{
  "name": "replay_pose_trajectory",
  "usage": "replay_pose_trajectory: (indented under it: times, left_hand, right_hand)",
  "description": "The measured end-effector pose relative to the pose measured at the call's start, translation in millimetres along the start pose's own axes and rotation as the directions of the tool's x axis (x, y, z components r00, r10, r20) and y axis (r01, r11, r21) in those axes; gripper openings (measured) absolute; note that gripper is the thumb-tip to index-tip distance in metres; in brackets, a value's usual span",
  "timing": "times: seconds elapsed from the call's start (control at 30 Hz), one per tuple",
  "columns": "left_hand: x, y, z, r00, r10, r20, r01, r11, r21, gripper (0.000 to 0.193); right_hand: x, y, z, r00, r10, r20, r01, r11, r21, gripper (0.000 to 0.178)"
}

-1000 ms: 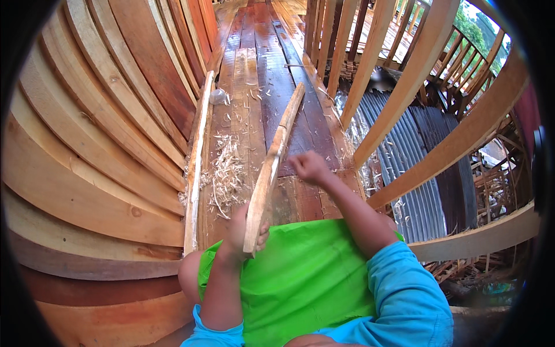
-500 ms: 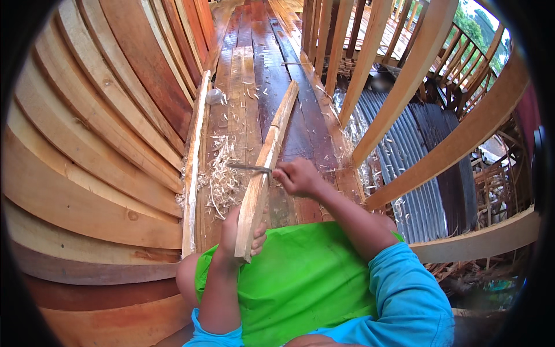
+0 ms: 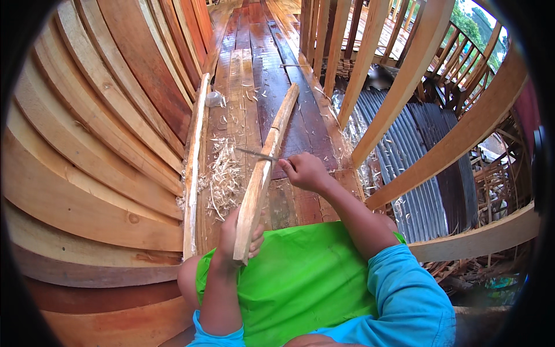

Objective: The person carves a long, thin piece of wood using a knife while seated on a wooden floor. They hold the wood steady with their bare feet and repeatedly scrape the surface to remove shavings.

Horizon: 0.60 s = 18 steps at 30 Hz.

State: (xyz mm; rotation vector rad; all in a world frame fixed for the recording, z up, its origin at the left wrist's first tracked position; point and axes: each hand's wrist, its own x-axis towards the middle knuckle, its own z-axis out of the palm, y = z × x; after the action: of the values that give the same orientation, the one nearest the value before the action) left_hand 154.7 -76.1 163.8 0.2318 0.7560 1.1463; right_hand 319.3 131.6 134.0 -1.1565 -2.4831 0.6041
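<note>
A long, rough-hewn wooden stick (image 3: 261, 176) slants away from me, its near end just above my green-clad lap. Around that near part my left hand (image 3: 232, 240) is closed, with fingers curling out on the right side. My right hand (image 3: 304, 172) grips a knife (image 3: 257, 154), whose thin dark blade lies across the stick about midway along. The handle is mostly hidden in my fist. Beyond the blade, a notch crosses the stick, and its far end is over the floorboards.
Curled wood shavings (image 3: 226, 173) are heaped left of the stick. A pale plank (image 3: 195, 168) lies along the left board wall (image 3: 110, 156), near a small clear cup (image 3: 213, 99). Wooden balusters (image 3: 399, 92) line the right side, with corrugated metal sheets (image 3: 399, 168) beyond and below.
My right hand and the knife have shifted slightly away from me along the stick, and the blade's angle has turned. My left hand keeps its hold on the stick.
</note>
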Motion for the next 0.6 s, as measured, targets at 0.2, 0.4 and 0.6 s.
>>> replay_pose_trajectory:
  times: [0.2, 0.4, 0.6]
  left_hand:
    - [-3, 2, 1, 0.998, -0.040, 0.055, 0.038, 0.999, 0.035, 0.056]
    - [-1, 5, 1, 0.985, -0.106, 0.135, 0.096, 0.992, 0.081, 0.057]
    - [8, -2, -2, 0.986, -0.105, 0.133, 0.089, 0.989, 0.119, 0.059]
  right_hand:
    - [-12, -8, -13, 1.000, -0.016, -0.014, 0.016, 1.000, 0.007, 0.045]
    - [-23, -8, -31, 1.000, 0.011, 0.012, -0.010, 0.999, -0.042, 0.045]
    - [-24, -6, -36, 0.997, 0.059, 0.047, -0.055, 0.995, -0.080, 0.050]
